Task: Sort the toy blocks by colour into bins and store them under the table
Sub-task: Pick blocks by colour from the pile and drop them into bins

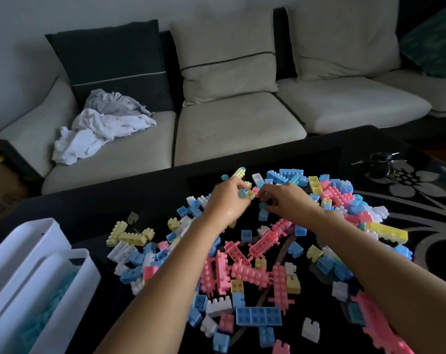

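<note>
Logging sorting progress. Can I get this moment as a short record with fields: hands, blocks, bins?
left hand: pinches a small turquoise plastic piece at the pile's far side
right hand: fingers curled beside it, grasp unclear
blocks: pink, blue, yellow and white plastic toy blocks mixed on the black table
bins: nearer white plastic bin holds turquoise pieces; second white plastic bin beside it, contents hidden
progress: most blocks unsorted
</note>
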A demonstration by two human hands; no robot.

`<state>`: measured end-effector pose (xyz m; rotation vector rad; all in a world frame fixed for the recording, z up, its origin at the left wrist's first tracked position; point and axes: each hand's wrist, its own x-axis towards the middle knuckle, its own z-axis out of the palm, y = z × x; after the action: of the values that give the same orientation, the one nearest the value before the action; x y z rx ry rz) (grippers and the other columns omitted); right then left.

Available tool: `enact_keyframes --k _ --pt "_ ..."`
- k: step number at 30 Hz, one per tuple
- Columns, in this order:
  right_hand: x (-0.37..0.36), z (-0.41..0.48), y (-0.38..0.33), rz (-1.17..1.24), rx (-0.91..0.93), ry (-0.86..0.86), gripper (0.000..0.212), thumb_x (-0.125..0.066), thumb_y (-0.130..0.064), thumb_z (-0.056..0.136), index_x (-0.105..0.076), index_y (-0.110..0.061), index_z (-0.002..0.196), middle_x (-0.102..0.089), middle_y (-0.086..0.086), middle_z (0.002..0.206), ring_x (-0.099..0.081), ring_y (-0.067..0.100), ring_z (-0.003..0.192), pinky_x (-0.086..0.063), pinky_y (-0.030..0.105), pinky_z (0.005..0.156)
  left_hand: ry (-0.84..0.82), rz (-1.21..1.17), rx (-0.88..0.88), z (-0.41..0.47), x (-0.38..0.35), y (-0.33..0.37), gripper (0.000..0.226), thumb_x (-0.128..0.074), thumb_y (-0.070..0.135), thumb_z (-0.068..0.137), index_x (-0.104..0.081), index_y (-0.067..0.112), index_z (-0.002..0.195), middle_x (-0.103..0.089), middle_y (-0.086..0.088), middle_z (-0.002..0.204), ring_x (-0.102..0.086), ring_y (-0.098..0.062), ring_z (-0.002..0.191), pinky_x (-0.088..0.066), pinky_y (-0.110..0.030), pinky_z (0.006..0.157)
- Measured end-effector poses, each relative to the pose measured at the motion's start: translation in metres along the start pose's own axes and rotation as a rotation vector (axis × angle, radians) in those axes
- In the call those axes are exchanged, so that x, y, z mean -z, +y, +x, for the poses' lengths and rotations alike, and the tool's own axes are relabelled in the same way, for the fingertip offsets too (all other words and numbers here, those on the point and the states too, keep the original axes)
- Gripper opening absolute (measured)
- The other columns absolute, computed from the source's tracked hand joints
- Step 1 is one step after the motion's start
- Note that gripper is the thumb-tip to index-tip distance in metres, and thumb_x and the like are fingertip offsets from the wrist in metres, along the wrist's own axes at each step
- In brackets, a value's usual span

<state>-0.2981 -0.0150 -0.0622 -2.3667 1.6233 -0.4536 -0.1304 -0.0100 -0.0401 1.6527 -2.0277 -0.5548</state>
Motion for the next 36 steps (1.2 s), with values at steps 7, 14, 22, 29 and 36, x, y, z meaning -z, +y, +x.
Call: enact_keyframes --k 7,14,22,29,36 --pt "-0.006 0.003 0.007 0.004 0.016 0.004 0.027 -0.063 -0.021 0.088 -0.061 -0.022 0.115 -0.067 -0.003 0.108 -0.062 0.014 0.095 -0.052 0.028 0.083 0.144 -0.208 0.323 0.065 0.036 -0.024 0.031 -0.039 0.025 0.095 -0.048 0.013 0.068 -0.046 0.0 0.065 -0.044 -0.016 0.057 -0.037 -0.028 0.057" --pt "-0.012 0.008 0.011 0.041 0.012 0.012 0.026 -0.063 -0.021 0.087 -0.062 -0.023 0.113 -0.068 -0.004 0.108 -0.063 0.013 0.096 -0.054 0.033 0.084 -0.173 0.232 0.201 0.098 0.011 -0.051 0.045 -0.041 0.019 0.098 -0.04 0.026 0.143 -0.033 -0.01 0.149 -0.055 -0.013 0.073 -0.041 -0.021 0.056" --pt "-0.013 0.009 0.014 0.039 0.021 0.014 0.026 -0.063 -0.022 0.088 -0.063 -0.023 0.114 -0.068 -0.004 0.107 -0.063 0.014 0.094 -0.054 0.033 0.083 -0.288 0.301 0.148 0.087 0.011 -0.049 0.053 -0.06 0.034 0.09 -0.043 0.019 0.138 -0.04 -0.011 0.139 -0.048 -0.024 0.118 -0.038 -0.027 0.086" --pt "-0.015 0.005 0.016 0.048 0.041 0.038 0.023 -0.062 -0.023 0.089 -0.065 -0.023 0.112 -0.068 -0.005 0.104 -0.063 0.012 0.089 -0.053 0.029 0.08 -0.315 0.382 0.116 0.073 0.009 -0.039 0.034 -0.048 0.031 0.097 -0.044 0.011 0.125 -0.053 -0.007 0.106 -0.051 -0.016 0.086 -0.038 -0.027 0.066" --pt "-0.01 -0.002 0.017 0.157 0.027 0.197 0.023 -0.064 -0.025 0.088 -0.065 -0.022 0.111 -0.067 -0.004 0.103 -0.06 0.009 0.087 -0.046 0.02 0.074 -0.184 0.307 0.111 0.057 0.028 -0.032 0.03 -0.046 0.029 0.098 -0.045 0.008 0.119 -0.055 -0.011 0.113 -0.054 -0.02 0.091 -0.042 -0.031 0.073"
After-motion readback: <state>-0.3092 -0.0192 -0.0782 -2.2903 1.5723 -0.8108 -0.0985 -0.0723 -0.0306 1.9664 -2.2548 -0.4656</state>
